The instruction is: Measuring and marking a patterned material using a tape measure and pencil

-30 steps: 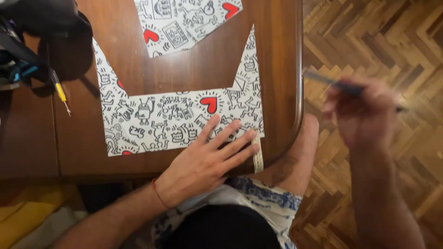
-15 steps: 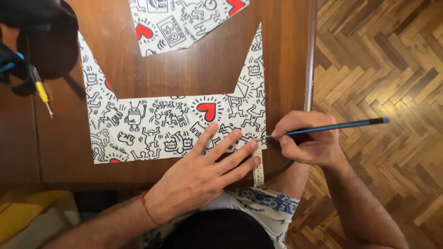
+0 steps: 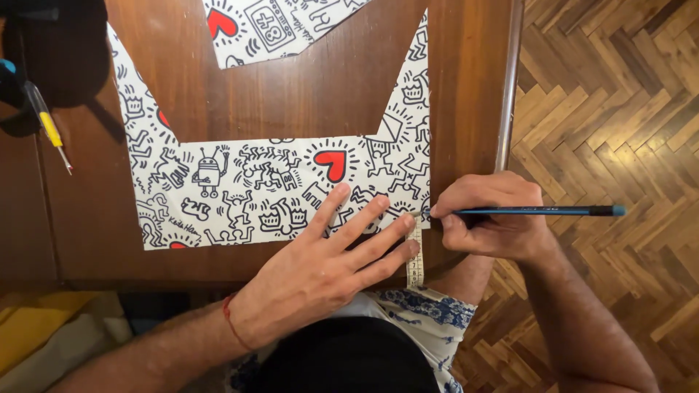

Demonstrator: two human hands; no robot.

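1. Right hand (image 3: 495,218), off the tabletop a second ago, now pinches a blue pencil (image 3: 539,211), tip at the patterned paper (image 3: 277,189) by the tabletop's right front edge.
2. Left hand (image 3: 320,269) stays spread, pressing paper and measuring tape (image 3: 415,258) flat.
3. Judged: marking under way.

pkgs: didn't spot any | labels: none that I could see | signs: none | screens: none | note: all I had in view was printed black-and-white doodle paper with red hearts, which wasn't packaging, so nothing to log here
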